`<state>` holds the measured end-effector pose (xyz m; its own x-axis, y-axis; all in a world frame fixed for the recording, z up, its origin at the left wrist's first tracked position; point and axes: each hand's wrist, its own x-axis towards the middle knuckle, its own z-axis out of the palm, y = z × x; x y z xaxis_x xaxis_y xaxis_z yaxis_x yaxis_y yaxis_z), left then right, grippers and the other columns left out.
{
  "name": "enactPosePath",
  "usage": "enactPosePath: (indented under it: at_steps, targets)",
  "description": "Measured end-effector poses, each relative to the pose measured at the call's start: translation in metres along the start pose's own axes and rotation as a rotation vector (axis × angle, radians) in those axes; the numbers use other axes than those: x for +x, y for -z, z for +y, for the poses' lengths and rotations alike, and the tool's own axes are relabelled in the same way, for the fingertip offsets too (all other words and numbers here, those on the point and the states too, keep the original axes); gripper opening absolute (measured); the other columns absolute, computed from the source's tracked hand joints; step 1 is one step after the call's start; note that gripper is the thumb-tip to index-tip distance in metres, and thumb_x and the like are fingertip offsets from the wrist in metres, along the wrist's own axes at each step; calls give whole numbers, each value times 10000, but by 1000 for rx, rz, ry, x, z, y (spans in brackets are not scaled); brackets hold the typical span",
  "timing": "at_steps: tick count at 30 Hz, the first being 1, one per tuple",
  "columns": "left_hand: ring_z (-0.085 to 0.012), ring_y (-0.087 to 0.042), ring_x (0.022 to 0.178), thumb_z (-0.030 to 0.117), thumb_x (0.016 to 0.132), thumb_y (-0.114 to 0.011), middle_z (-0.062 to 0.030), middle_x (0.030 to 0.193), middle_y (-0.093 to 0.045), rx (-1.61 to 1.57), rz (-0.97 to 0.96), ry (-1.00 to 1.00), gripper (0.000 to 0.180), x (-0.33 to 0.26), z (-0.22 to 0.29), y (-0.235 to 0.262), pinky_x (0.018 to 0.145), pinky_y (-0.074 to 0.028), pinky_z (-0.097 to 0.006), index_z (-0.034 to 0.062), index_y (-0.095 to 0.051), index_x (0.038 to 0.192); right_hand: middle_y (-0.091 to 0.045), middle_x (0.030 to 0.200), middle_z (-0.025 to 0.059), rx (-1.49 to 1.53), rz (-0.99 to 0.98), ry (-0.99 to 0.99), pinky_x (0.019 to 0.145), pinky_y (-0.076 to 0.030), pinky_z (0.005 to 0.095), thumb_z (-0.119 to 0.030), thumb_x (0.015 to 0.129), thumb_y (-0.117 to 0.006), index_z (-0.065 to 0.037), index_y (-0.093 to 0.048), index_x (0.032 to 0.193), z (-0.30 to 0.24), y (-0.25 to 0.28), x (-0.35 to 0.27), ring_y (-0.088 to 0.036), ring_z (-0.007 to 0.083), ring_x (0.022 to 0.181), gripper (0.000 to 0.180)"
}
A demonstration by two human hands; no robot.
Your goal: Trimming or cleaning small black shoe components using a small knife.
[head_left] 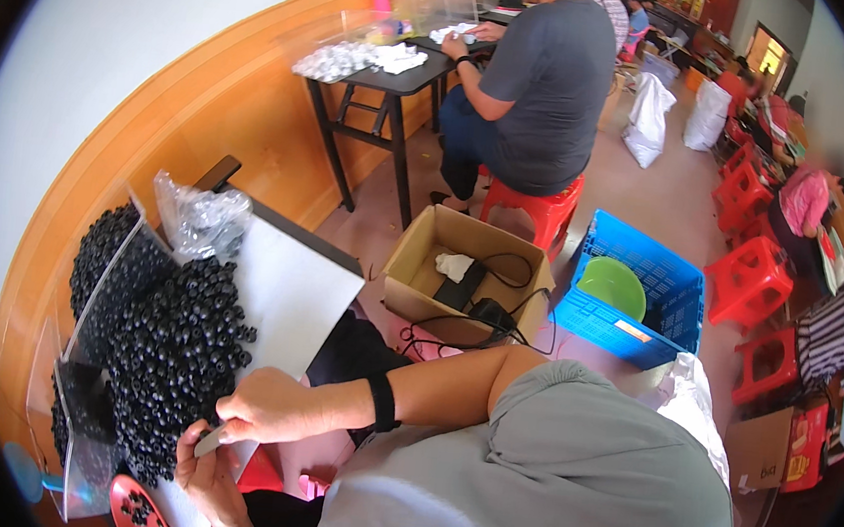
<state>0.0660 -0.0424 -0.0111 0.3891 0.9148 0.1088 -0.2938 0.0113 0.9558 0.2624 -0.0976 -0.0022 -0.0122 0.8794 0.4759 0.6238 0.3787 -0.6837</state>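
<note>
Close together at the edge of a heap of small black beads are my two hands. My right hand, with a black band on its wrist, is closed in a pinch on a small pale grey strip. Just below it, my left hand has its fingers curled against the other end of the strip. The strip's exact kind is not clear, and the fingers hide part of it. A red dish with a few black beads lies beside my left hand. The beads are heaped on a white board against clear plastic panels.
A clear plastic bag lies behind the beads. Beyond the board stand a cardboard box with a black device and cables, and a blue crate with a green basin. Another person sits at a black table.
</note>
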Motion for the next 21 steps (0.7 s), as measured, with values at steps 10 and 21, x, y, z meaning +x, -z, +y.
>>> enactPosePath:
  at_steps: [10,21]
  targets:
    - [-170,-641,837,-30,938,-587,-104,1030,-678,-26,146,-18,322,-5,-9,-9,725,-528,-268,-23,-664,1250,-616,615,109,-14,63,58,506,-464,384,-259,895,-750,-89,-696,833,11,31,-9,-638,264,539,189]
    - [-174,-641,784,18,989,-572,-107,980,-681,-112,13,-19,262,-9,-6,-14,673,-527,-289,-21,-652,1235,-590,600,111,-132,123,25,497,-440,403,-284,895,-746,-81,-624,748,-9,15,-1,-605,292,528,278]
